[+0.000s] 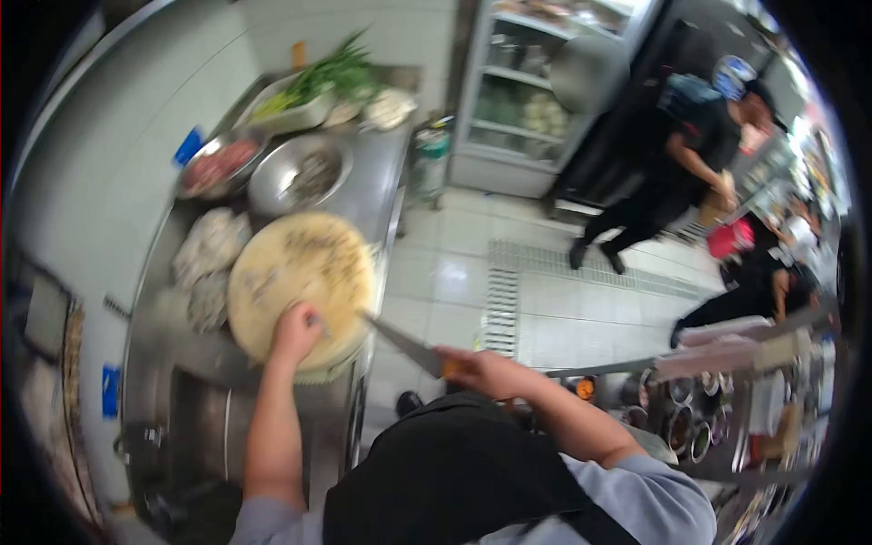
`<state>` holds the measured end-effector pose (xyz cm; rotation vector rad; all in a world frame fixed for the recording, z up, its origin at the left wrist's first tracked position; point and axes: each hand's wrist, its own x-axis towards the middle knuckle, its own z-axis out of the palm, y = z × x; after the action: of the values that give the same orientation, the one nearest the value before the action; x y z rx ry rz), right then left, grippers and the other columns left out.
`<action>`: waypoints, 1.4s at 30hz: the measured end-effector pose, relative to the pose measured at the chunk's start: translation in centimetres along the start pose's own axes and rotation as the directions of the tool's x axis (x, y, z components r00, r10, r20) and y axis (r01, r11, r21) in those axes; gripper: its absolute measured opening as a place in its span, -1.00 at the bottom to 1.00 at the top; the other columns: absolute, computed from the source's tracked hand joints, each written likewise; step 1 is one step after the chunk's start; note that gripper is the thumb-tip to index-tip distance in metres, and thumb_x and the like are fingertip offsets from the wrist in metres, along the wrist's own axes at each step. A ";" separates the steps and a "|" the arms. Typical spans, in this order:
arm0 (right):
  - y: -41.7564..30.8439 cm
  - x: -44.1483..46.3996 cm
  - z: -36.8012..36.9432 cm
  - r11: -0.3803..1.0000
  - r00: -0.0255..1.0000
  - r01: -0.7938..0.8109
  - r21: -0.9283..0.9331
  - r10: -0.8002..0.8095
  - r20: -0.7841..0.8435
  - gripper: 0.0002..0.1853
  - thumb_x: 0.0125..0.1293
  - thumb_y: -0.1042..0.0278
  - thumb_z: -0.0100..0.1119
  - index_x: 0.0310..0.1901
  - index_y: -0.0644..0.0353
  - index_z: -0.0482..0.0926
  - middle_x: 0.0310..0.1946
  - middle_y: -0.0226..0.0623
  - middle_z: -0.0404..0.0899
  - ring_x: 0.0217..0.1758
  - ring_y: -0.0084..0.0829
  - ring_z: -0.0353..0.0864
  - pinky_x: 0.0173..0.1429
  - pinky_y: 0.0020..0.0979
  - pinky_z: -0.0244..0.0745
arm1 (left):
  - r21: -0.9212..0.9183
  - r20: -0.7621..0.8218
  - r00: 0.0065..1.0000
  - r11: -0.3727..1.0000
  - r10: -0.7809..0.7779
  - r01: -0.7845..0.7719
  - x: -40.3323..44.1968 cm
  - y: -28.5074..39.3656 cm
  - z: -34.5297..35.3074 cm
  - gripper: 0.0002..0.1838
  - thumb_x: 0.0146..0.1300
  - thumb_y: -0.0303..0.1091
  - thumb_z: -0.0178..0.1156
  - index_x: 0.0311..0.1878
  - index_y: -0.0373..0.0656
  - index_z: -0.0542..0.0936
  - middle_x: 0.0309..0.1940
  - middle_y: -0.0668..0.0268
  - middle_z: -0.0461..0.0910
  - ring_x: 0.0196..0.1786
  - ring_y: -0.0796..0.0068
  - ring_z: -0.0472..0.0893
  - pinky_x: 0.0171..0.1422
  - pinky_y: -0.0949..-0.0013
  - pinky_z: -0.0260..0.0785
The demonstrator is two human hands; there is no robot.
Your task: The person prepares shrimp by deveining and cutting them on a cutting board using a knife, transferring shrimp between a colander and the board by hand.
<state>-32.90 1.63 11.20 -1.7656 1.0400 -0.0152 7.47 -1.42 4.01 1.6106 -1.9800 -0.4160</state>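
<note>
My right hand point(495, 373) grips a knife point(404, 345) by its orange-yellow handle. The blade points toward the right edge of a thick round cutting board point(350, 272). Over the board's near part, my left hand point(296, 332) is closed, with a small dark bit showing at its fingers that is too blurred to name. Small greyish and brownish pieces point(313, 243) lie scattered on the board's far half. Beyond it stands a steel bowl point(266, 182) with greyish pieces inside.
A sink point(202, 400) is at the near left. Cloudy plastic bags point(211, 247) lie left of the board. Behind are a bowl of reddish meat point(221, 166) and a tray of green vegetables point(313, 109). Right, a person in dark clothes point(695, 136) stands near a glass-door fridge point(518, 91).
</note>
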 end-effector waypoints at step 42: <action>-5.2 4.9 1.6 0.975 0.973 -0.113 0.192 0.069 0.221 -0.35 0.63 0.22 0.05 0.67 -0.17 0.14 -0.58 -0.49 0.37 -0.67 -0.63 0.37 -0.48 -0.45 0.44 | -0.201 -0.097 0.853 0.849 -0.513 0.488 -3.2 3.1 2.2 -0.84 0.33 -0.43 0.37 -0.10 -0.29 0.77 -0.35 0.20 0.76 -0.30 0.43 0.72 -0.14 0.35 0.55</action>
<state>-25.80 0.07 12.33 -1.4971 0.9281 0.1193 4.06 2.16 3.27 1.9760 -1.3520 -0.6232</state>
